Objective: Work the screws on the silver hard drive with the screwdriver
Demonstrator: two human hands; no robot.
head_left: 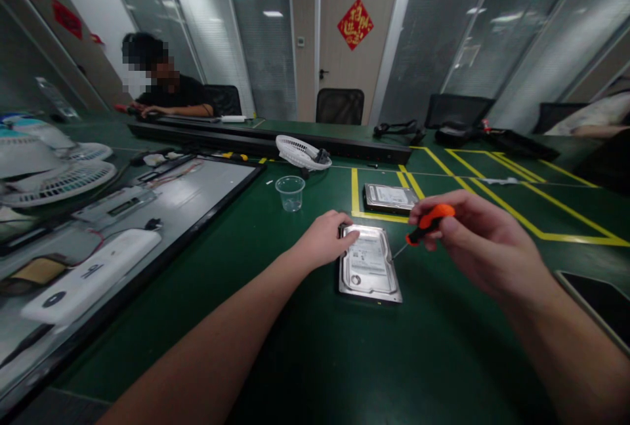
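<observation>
A silver hard drive [368, 266] lies flat on the green table, its label facing up. My left hand [325, 239] grips its far left corner, with the thumb on the top face and the fingers at the far edge. In my right hand [472, 235] is an orange and black screwdriver [431, 223], held by the handle and tilted down to the left. Its tip meets or hovers just over the drive's right edge; I cannot tell which. Just beyond, a second hard drive [390, 197] rests near yellow tape.
A clear plastic cup [290, 194] and a white fan grille [301, 152] stand beyond my left hand. At left is a large framed panel [197, 208] bearing a white power strip [93, 277]. A phone [598, 303] lies at right. Another person [167, 94] sits across the table.
</observation>
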